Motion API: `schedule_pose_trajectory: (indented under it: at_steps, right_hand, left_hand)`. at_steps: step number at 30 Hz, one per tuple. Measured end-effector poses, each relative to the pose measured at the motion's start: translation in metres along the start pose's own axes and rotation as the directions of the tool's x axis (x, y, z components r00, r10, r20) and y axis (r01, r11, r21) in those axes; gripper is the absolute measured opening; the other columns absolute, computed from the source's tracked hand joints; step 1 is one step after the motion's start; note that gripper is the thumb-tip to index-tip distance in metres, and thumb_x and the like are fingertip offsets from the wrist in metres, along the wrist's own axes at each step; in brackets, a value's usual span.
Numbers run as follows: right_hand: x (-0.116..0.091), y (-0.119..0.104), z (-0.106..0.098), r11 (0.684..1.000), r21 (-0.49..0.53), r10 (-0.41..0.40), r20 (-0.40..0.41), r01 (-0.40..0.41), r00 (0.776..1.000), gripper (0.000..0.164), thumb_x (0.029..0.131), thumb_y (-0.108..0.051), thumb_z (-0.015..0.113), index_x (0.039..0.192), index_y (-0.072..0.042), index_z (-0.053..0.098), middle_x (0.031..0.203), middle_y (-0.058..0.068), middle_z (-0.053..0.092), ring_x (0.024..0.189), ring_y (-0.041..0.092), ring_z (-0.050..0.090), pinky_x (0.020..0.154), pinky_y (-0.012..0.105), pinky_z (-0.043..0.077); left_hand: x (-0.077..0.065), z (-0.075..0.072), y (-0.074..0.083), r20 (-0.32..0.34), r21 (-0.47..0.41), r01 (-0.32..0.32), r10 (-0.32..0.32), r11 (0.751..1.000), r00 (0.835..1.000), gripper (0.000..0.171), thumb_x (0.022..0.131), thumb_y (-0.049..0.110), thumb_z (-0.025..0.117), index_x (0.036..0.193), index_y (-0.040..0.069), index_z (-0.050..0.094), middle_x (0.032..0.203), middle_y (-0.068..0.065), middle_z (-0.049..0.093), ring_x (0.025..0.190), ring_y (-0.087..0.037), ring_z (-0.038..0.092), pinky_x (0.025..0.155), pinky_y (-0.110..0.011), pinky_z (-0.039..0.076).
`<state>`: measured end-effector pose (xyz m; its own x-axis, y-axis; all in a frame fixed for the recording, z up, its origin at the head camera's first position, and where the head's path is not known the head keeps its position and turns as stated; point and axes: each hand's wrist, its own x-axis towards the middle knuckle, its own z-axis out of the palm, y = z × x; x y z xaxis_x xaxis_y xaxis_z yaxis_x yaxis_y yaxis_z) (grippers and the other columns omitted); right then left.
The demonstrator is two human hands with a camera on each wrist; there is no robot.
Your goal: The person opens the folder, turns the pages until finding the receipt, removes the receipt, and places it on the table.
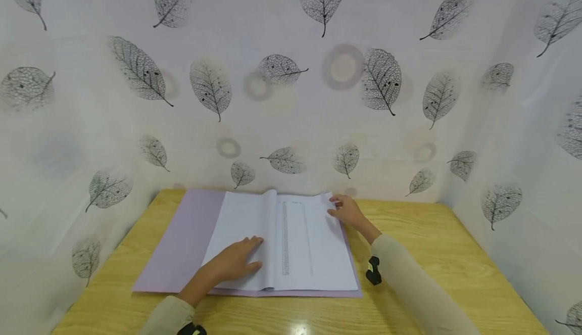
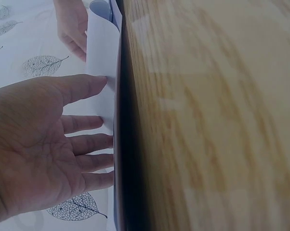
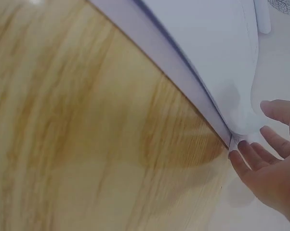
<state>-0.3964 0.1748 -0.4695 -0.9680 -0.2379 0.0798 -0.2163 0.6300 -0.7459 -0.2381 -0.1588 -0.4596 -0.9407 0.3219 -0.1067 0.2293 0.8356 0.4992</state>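
Observation:
A purple folder (image 1: 195, 234) lies spread on the table with a stack of white sheets (image 1: 327, 244) inside. Lines of print run down the right-hand sheet, and a curled fold of paper (image 1: 270, 239) stands along the middle. My left hand (image 1: 234, 261) rests on the left-hand sheets with its fingers stretched; the left wrist view shows the fingertips (image 2: 106, 139) touching the paper. At the far right corner of the sheets is my right hand (image 1: 350, 212). Its fingertips (image 3: 243, 147) meet that corner, while the thumb (image 3: 277, 111) stands apart from the fingers.
The wood-grain table (image 1: 423, 229) extends to the right of the folder and in front of it. A pale curtain (image 1: 291, 117) printed with dark leaves hangs behind the table and along both sides. Each wrist wears a black strap (image 1: 374, 270).

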Motion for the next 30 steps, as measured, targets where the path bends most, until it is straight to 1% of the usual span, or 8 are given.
schedule_pose_trajectory:
  at_steps: [9,15,18,20,23,25,27,30]
  right_hand:
    - [-0.006,0.009,-0.003,0.997,-0.009,-0.08,0.022,0.08,0.997,0.035,0.093,-0.005,0.069,0.122,0.015,0.063,0.124,0.03,0.067,0.119,0.045,0.063,0.104,0.052,0.054]
    - [-0.018,0.004,-0.009,0.99,0.082,-0.121,0.129,0.111,0.984,0.036,0.101,-0.016,0.064,0.122,0.013,0.063,0.114,0.029,0.067,0.099,0.033,0.062,0.083,0.035,0.057]
    - [-0.027,0.0,-0.012,0.986,0.152,-0.102,0.195,0.073,0.975,0.052,0.104,-0.023,0.059,0.139,0.015,0.052,0.138,0.034,0.057,0.124,0.042,0.059,0.099,0.044,0.057]
    - [-0.032,-0.003,-0.014,0.979,0.199,-0.086,0.233,0.039,0.969,0.06,0.106,-0.026,0.055,0.147,0.015,0.041,0.152,0.035,0.043,0.141,0.047,0.046,0.112,0.052,0.049]
    - [-0.039,-0.007,-0.016,0.96,0.279,-0.053,0.254,-0.021,0.966,0.064,0.108,-0.029,0.05,0.152,0.014,0.031,0.158,0.032,0.035,0.145,0.045,0.04,0.116,0.054,0.044]
    - [-0.043,-0.009,-0.018,0.937,0.345,-0.046,0.263,-0.05,0.964,0.06,0.109,-0.029,0.048,0.151,0.013,0.036,0.148,0.03,0.049,0.136,0.038,0.053,0.111,0.045,0.05]
    - [-0.047,-0.011,-0.019,0.905,0.421,-0.061,0.271,-0.061,0.961,0.053,0.11,-0.028,0.045,0.145,0.013,0.045,0.127,0.02,0.063,0.118,0.024,0.062,0.1,0.034,0.055]
    - [-0.051,-0.009,-0.019,0.835,0.547,-0.124,0.297,-0.061,0.947,0.04,0.112,-0.023,0.039,0.131,0.007,0.056,0.101,-0.002,0.066,0.094,0.008,0.063,0.085,0.023,0.055]
  left_hand:
    - [-0.001,0.001,-0.001,0.005,-0.008,-0.001,0.001,1.0,1.0,0.066,0.093,0.028,0.074,0.149,0.005,0.048,0.153,-0.024,0.049,0.144,-0.046,0.043,0.119,-0.06,0.037]
    - [-0.002,0.001,-0.001,0.002,-0.007,-0.007,0.007,1.0,1.0,0.066,0.092,0.028,0.075,0.148,0.004,0.049,0.152,-0.024,0.051,0.143,-0.046,0.044,0.119,-0.059,0.037]
    - [-0.002,0.0,0.0,0.002,-0.006,-0.003,0.003,1.0,1.0,0.066,0.092,0.028,0.075,0.148,0.004,0.05,0.152,-0.024,0.051,0.143,-0.046,0.044,0.119,-0.059,0.038]
    - [-0.002,0.0,0.0,0.003,-0.003,0.0,0.0,1.0,1.0,0.066,0.092,0.028,0.075,0.148,0.005,0.05,0.152,-0.024,0.051,0.143,-0.046,0.044,0.119,-0.059,0.038]
    - [-0.002,-0.001,0.001,0.005,-0.001,0.003,-0.003,1.0,1.0,0.066,0.092,0.028,0.075,0.148,0.005,0.049,0.152,-0.024,0.05,0.144,-0.045,0.044,0.119,-0.059,0.037]
    - [-0.002,-0.001,0.001,0.007,0.001,0.004,-0.004,1.0,1.0,0.066,0.093,0.028,0.075,0.149,0.005,0.049,0.152,-0.024,0.05,0.144,-0.045,0.044,0.119,-0.059,0.038]
    - [-0.002,-0.001,0.001,0.008,0.002,0.003,-0.003,1.0,1.0,0.066,0.093,0.028,0.075,0.149,0.005,0.049,0.152,-0.024,0.05,0.144,-0.046,0.044,0.119,-0.059,0.038]
    - [-0.002,-0.002,0.001,0.008,0.003,-0.002,0.002,1.0,1.0,0.066,0.093,0.028,0.075,0.149,0.004,0.049,0.152,-0.024,0.05,0.143,-0.046,0.044,0.119,-0.059,0.037]
